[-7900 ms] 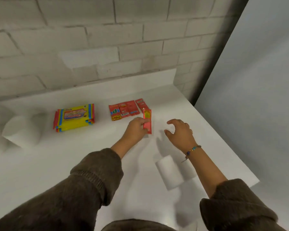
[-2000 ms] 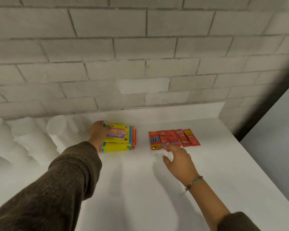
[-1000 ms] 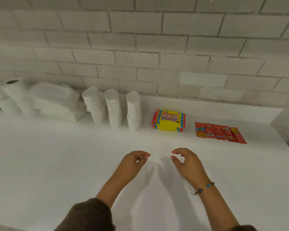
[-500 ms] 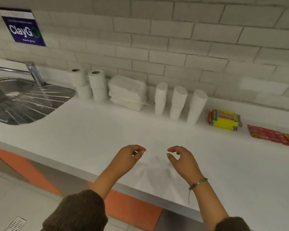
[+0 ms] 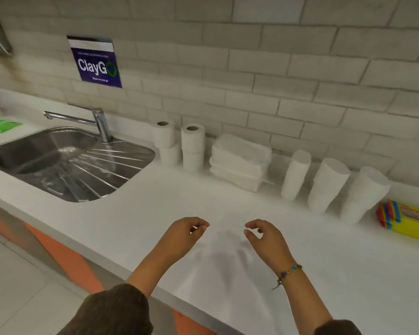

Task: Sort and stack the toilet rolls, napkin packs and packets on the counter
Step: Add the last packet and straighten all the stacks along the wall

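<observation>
Along the back wall of the white counter [image 5: 155, 213] stand two short stacks of toilet rolls [image 5: 191, 147], then a pile of white napkin packs [image 5: 240, 163], then three upright columns of white wrapped rolls [image 5: 327, 184]. A stack of yellow packs with coloured edges [image 5: 406, 220] lies at the far right, cut by the frame edge. My left hand [image 5: 184, 235] and my right hand [image 5: 266, 238] hover over the bare counter near its front, fingers loosely curled, holding nothing.
A steel sink [image 5: 65, 160] with a tap [image 5: 99, 124] is set into the counter at the left. Green items [image 5: 0, 125] lie beyond it. A purple sign [image 5: 94, 61] hangs on the tiled wall. The counter's front edge runs below my forearms.
The view has swung further left, bringing the sink and sign more into frame; the red packets have left the view. Both hands stay empty in the same pose over the counter.
</observation>
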